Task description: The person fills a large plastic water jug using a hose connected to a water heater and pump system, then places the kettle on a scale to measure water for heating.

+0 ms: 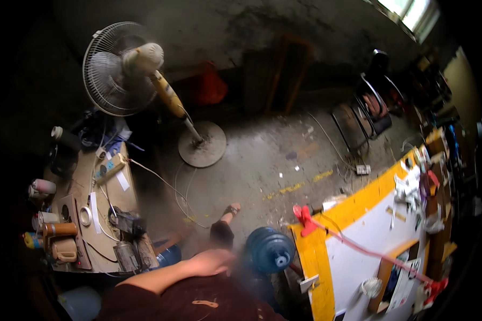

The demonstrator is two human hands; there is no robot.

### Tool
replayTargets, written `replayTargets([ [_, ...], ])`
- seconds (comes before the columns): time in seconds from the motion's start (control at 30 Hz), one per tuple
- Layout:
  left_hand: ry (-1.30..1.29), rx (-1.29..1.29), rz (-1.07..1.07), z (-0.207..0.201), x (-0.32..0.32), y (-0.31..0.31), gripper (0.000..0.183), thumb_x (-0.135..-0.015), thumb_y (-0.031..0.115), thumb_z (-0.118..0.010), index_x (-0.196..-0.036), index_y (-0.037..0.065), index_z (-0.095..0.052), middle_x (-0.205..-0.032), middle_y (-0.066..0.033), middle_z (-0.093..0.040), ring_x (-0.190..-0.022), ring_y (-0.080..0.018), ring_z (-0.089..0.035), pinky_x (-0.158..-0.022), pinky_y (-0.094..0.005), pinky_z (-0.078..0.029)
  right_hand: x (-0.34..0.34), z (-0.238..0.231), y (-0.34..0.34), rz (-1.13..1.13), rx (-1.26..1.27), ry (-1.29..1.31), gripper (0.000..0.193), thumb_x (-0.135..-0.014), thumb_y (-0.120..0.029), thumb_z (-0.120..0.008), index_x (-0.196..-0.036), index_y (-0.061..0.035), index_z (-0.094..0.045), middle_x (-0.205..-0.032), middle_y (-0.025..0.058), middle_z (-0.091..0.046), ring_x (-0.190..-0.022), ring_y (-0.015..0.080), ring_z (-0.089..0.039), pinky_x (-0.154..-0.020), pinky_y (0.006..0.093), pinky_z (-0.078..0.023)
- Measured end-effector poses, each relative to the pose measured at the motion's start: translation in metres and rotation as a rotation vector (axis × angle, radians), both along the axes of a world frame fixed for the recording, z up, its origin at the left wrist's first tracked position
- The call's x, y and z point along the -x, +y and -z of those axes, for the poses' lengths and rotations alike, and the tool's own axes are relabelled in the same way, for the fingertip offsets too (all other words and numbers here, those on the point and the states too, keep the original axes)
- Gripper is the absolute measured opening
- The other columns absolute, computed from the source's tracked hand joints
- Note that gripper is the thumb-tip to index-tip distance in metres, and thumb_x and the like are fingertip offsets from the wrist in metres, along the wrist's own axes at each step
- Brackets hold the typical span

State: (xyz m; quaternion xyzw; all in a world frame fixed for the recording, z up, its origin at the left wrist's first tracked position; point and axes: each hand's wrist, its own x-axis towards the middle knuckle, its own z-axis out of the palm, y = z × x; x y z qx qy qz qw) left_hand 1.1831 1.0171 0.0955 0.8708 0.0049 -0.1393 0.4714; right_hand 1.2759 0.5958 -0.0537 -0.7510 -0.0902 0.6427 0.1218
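Observation:
My left hand (214,262) is at the lower middle, in front of my dark shirt, with the forearm bent across from the left. Its fingertips blur into a smeared patch, so I cannot tell whether they are closed or hold anything. Just right of it is a large blue water jug (270,250), its neck facing up toward me. No part of my right hand shows.
A cluttered wooden bench (80,171) stands left, with a tape roll (85,216) and bottles. Behind it is a pedestal fan (144,60). On the right, a yellow-edged white table (353,267) carries a pink strap (353,244). A cable and power strip (363,169) lie on the floor.

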Motion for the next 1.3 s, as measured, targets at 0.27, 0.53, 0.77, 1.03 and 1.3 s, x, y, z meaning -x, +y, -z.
replayTargets([
  [0.27,-0.225,-0.004,-0.244,-0.032,-0.08,0.06,0.042,-0.084,0.018,-0.065,-0.122,0.004,-0.052,-0.11,-0.012,-0.058,-0.102,-0.0306,-0.057,-0.088,-0.0406,-0.046,-0.173,0.008,0.125,0.41,-0.039,-0.167,0.066,-0.084,-0.053,-0.059,-0.123,0.0003,-0.054,-0.096,0.0145,-0.064,-0.08,0.0258,-0.063,-0.068,0.0377,-0.051],
  [0.53,0.02,-0.023,-0.512,-0.036,0.067,0.007,0.041,-0.084,0.016,-0.064,-0.122,0.003,-0.052,-0.112,-0.0148,-0.058,-0.104,-0.0337,-0.056,-0.089,-0.0436,-0.046,-0.152,0.045,0.144,0.326,-0.116,-0.079,0.07,-0.086,-0.06,-0.052,-0.123,-0.0007,-0.054,-0.099,0.0145,-0.065,-0.08,0.0273,-0.064,-0.066,0.0383,-0.052],
  [0.77,0.235,0.029,-0.768,-0.045,0.217,-0.076,0.041,-0.087,0.02,-0.062,-0.123,0.003,-0.052,-0.116,-0.0162,-0.057,-0.108,-0.034,-0.055,-0.093,-0.0425,-0.045,-0.031,0.056,0.082,-0.014,-0.028,0.153,0.073,-0.087,-0.065,-0.046,-0.123,-0.0016,-0.053,-0.102,0.0146,-0.065,-0.081,0.0286,-0.065,-0.064,0.0388,-0.052],
  [1.03,0.22,0.222,-0.951,-0.017,0.336,-0.118,0.04,-0.086,0.019,-0.062,-0.122,0.002,-0.054,-0.115,-0.0161,-0.059,-0.106,-0.0316,-0.058,-0.092,-0.0382,-0.046,0.046,0.023,0.088,0.287,-0.015,0.207,0.054,-0.087,-0.056,-0.059,-0.112,-0.0076,-0.054,-0.095,0.0126,-0.064,-0.078,0.0285,-0.065,-0.069,0.0436,-0.053],
  [1.3,0.453,0.201,-0.984,0.06,0.541,-0.144,0.042,-0.085,0.02,-0.063,-0.122,0.003,-0.055,-0.119,-0.0158,-0.058,-0.11,-0.0336,-0.057,-0.094,-0.0405,-0.046,0.147,0.076,0.061,0.274,-0.005,-0.133,0.036,-0.09,-0.035,-0.061,-0.113,-0.009,-0.052,-0.084,0.0068,-0.063,-0.066,0.0201,-0.062,-0.055,0.0344,-0.051],
])
